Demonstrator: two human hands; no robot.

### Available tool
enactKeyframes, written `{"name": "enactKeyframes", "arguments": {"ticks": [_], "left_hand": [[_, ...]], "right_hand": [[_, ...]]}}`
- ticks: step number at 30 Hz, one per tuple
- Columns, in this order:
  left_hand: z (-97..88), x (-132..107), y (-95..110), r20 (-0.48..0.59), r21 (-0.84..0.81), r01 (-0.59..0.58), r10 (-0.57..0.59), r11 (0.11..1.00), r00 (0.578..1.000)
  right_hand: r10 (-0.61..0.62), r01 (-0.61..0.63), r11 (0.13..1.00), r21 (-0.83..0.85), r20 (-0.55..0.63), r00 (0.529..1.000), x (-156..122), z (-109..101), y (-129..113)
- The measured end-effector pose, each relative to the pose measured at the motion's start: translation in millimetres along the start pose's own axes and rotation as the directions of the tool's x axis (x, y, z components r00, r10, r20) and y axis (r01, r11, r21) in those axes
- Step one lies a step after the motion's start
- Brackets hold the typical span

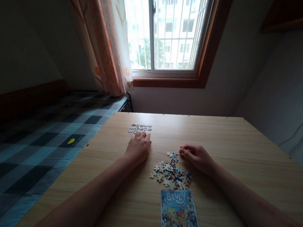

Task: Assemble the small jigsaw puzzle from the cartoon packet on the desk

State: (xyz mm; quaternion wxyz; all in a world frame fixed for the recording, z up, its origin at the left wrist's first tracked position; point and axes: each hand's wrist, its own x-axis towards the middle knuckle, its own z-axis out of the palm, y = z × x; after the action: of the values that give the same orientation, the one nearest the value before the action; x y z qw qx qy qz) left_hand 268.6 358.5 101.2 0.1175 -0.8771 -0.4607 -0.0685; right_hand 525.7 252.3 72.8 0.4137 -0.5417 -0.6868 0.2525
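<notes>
Several small jigsaw puzzle pieces point(141, 128) lie in short rows toward the far left of the table. My left hand point(138, 145) rests just in front of the lowest row, fingers curled downward; whatever is under its fingertips is hidden. A loose heap of puzzle pieces point(171, 171), some pale and some blue, is spread between my forearms. Beside the heap's upper right, my right hand point(197, 156) is closed in a pinch, with the edge of a puzzle piece point(180, 153) showing at the fingertips. Nearer to me lies a blue Bluey picture sheet point(180, 217).
The pieces lie on a light wooden table point(244, 155). To the left is a bed with a checked cover point(42, 145). A window point(176, 33) with a flowered curtain point(103, 32) stands behind, and a cable point(301, 125) runs along the right wall.
</notes>
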Motion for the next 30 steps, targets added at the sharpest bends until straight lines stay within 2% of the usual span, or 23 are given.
{"name": "enactKeyframes", "arguments": {"ticks": [3, 8, 15, 19, 22, 25, 30], "left_hand": [[5.3, 0.4, 0.2, 0.016, 0.014, -0.037, 0.037, 0.999, 0.999], [1.7, -2.8, 0.9, 0.022, 0.008, -0.027, 0.026, 1.000, 0.999], [-0.9, -5.2, -0.6, 0.112, 0.045, 0.059, -0.064, 0.997, 0.992], [-7.3, -7.3, 2.3, 0.130, 0.114, 0.145, -0.160, 0.983, 0.979], [-9.6, -7.9, 3.4, 0.172, 0.089, 0.189, -0.202, 0.978, 0.964], [-6.7, -7.3, 3.6, 0.219, 0.054, 0.207, -0.214, 0.977, 0.952], [-0.7, -5.2, 2.0, 0.223, 0.058, 0.235, -0.242, 0.970, 0.944]], "right_hand": [[0.006, -0.006, 1.000, -0.024, 0.019, 1.000, -0.3, 0.1, -1.3], [0.020, -0.020, 1.000, -0.022, 0.031, 0.999, -0.7, -0.5, -2.8], [0.023, -0.022, 0.999, -0.024, 0.038, 0.999, -1.3, -0.4, -1.4], [0.024, -0.023, 0.999, -0.030, 0.046, 0.999, -1.3, -0.4, -2.2], [0.024, -0.023, 0.999, -0.033, 0.057, 0.998, -1.1, -0.6, -2.9], [0.023, -0.020, 0.999, -0.042, 0.065, 0.998, -1.0, -0.5, -2.6], [0.010, -0.005, 0.998, -0.062, 0.068, 0.998, -0.9, -0.8, -2.7]]}}
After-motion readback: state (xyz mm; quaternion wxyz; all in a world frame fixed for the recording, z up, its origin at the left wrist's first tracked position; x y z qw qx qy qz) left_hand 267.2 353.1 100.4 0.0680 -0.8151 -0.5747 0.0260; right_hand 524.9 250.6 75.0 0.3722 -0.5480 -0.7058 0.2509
